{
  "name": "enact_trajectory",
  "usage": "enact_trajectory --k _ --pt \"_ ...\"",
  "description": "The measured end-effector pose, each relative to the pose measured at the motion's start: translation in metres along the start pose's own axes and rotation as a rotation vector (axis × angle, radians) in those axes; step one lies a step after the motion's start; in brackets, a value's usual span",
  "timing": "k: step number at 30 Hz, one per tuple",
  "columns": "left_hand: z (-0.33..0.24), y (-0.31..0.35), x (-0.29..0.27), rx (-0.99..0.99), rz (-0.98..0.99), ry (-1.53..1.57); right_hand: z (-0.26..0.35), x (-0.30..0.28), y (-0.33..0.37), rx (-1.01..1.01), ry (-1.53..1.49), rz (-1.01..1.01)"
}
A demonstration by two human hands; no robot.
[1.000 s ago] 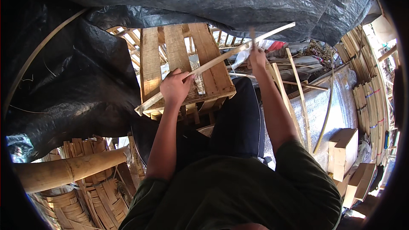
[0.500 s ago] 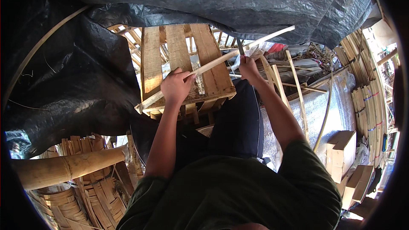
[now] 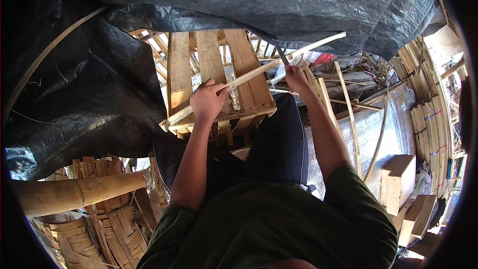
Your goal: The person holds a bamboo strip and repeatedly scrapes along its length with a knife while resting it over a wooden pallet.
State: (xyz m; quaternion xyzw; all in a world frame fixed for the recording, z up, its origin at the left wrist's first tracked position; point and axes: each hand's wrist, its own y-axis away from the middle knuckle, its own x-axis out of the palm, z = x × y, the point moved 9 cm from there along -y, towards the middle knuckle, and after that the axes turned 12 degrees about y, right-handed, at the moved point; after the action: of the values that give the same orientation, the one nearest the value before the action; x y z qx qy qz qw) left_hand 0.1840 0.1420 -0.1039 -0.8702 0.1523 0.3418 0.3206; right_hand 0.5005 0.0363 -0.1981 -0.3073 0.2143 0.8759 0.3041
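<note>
My left hand (image 3: 207, 100) is closed around a long pale bamboo strip (image 3: 259, 71), which slants up to the right above a slatted wooden bench (image 3: 178, 72). In my right hand (image 3: 296, 77) is a knife (image 3: 283, 56) with a dark blade pointing up and away. The blade lies against the strip, right of the bench. The strip's lower left end reaches the bench's near left corner, and its far end rises over the black sheet. The fingers of my right hand hide the knife's handle.
Black plastic sheeting (image 3: 279, 0) hangs along the far side and left. Thin strips (image 3: 348, 114) lean to the right over silvery foil (image 3: 383, 129). Bundled strips (image 3: 430, 129) and cardboard boxes (image 3: 398, 182) stand farther right. A thick bamboo pole (image 3: 82, 193) and woven baskets (image 3: 74, 236) lie at lower left.
My right hand and the knife have shifted slightly to the right, and the blade tilts more to the left. My left hand keeps its hold on the strip.
</note>
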Motion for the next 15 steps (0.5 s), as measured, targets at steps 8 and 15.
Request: enact_trajectory --k 8,15 --pt "-0.001 0.002 -0.003 0.009 -0.019 0.018 0.009 0.003 0.015 0.052 0.073 -0.298" --pt "-0.002 0.006 -0.002 0.024 -0.021 0.010 0.104 0.013 0.085 -0.287 0.159 -0.497"
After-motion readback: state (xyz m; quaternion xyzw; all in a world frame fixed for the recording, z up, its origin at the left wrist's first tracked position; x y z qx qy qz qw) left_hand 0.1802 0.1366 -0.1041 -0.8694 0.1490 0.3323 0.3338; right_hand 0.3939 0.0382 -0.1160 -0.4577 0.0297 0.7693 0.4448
